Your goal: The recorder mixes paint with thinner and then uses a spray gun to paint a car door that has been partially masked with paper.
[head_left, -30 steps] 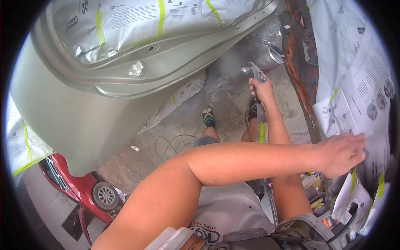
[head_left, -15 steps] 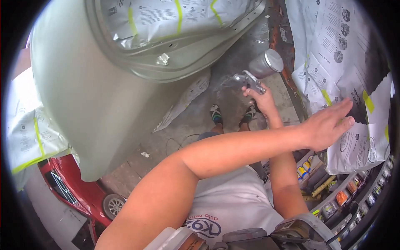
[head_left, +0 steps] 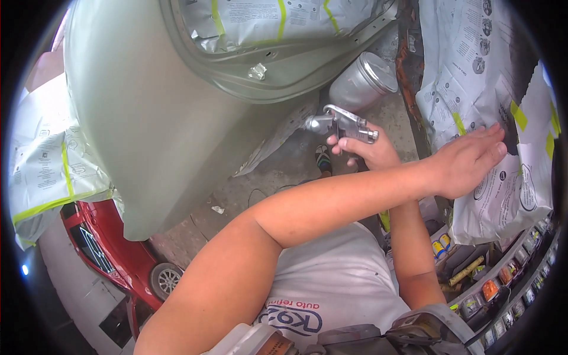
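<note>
My right hand (head_left: 378, 149) is wrapped round the handle of a silver spray gun (head_left: 350, 125). A round metal cup (head_left: 354, 86) with a lid is fixed to the gun. Its nozzle end points left, at the grey-green car panel (head_left: 142, 118), with a small gap between them. My left arm crosses over my right forearm. At its end, my left hand (head_left: 470, 163) is stretched out with flat fingers over the printed masking paper (head_left: 438, 112) on the right; whether it presses on the paper I cannot tell.
More taped paper (head_left: 53, 154) covers the area left of the panel, and paper fills the panel's window opening. A red car (head_left: 112, 242) stands at the lower left. Shelves (head_left: 509, 284) of small containers curve along the lower right. A crumpled scrap (head_left: 257, 71) sits on the panel frame.
The spray gun has come up and leftward, closer to the grey-green panel, and its cup looks larger. My left hand stays by the masking paper. The whole view has shifted slightly.
</note>
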Demonstrator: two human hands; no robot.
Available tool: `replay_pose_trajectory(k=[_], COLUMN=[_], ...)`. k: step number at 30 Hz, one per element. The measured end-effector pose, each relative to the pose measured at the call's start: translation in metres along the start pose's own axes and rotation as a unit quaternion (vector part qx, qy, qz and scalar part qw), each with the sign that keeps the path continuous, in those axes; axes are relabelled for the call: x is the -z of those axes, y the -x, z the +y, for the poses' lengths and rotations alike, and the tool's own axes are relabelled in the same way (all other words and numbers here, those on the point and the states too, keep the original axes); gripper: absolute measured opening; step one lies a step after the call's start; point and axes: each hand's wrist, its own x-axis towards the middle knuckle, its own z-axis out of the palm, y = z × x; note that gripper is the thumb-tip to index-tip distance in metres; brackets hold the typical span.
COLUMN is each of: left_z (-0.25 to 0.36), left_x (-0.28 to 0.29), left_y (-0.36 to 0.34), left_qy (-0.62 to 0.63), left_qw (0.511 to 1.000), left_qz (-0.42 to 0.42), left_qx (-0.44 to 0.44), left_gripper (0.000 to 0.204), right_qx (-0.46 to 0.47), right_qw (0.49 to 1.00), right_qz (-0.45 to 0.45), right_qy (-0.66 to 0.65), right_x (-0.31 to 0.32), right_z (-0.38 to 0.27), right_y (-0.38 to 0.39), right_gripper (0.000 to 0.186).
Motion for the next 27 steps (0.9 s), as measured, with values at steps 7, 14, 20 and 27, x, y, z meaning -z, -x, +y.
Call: replay_pose_trajectory(k=[7, 14, 20, 27], left_z=[0.032, 0.034, 0.039, 0.041], left_x=[0.004, -0.004, -0.031, -0.022], left_y=[-0.014, -0.021, -0.032, -0.031], left_qy=[-0.032, -0.044, -0.057, 0.004], left_qw=[0.994, 0.989, 0.966, 0.962], left_qz=[0.068, 0.067, 0.137, 0.108], left_qx=[0.076, 0.123, 0.211, 0.252], left_gripper=[0.053, 0.064, 0.080, 0.087], right_qx=[0.003, 0.025, 0.155, 0.070], right_qw=[0.999, 0.997, 0.977, 0.995], right_qz=[-0.040, 0.057, -0.111, -0.062], right_qy=[-0.024, 0.039, -0.097, 0.039], right_x=[-0.006, -0.023, -0.055, -0.028], right_z=[-0.019, -0.032, -0.100, -0.054], right_y=[-0.006, -0.011, -0.011, -0.052], right_gripper=[0.047, 0.037, 0.027, 0.038])
